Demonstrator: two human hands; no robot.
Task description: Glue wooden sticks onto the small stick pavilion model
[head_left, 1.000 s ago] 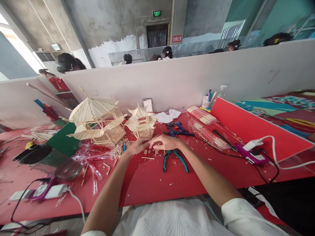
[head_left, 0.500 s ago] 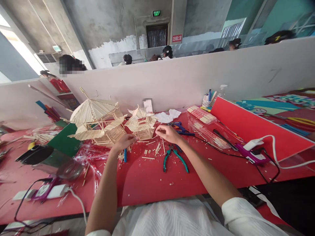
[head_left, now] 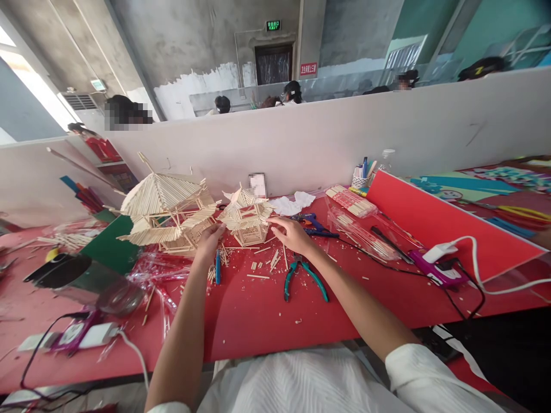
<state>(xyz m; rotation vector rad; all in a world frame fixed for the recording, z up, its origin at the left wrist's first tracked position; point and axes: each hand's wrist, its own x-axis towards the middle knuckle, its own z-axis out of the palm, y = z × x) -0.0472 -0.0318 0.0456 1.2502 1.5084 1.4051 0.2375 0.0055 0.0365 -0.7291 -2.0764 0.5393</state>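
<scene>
A small pavilion model made of thin wooden sticks (head_left: 244,221) stands upright on the red table between my hands. My left hand (head_left: 210,240) is at its left side, fingers stretched forward, with a larger stick pavilion (head_left: 161,198) just beyond it. At the small model's right edge is my right hand (head_left: 290,232), its index finger reaching the lower roof and its thumb apart below. I cannot tell whether that fingertip touches the roof. Nearer me lie green-handled pliers (head_left: 305,278), a blue pen-like tool (head_left: 218,268) and short cut sticks (head_left: 274,261).
Blue-handled pliers (head_left: 318,231) and bagged sticks (head_left: 350,202) lie to the right, before a leaning red board (head_left: 447,223). Clear plastic wrap (head_left: 157,272), a jug-like container (head_left: 73,278) and a power strip (head_left: 77,332) are at left. A white partition (head_left: 310,143) closes the back.
My left hand has drawn back slightly left from the small model's front. My right hand's pinched fingers have parted, and its index finger has moved to the roof edge.
</scene>
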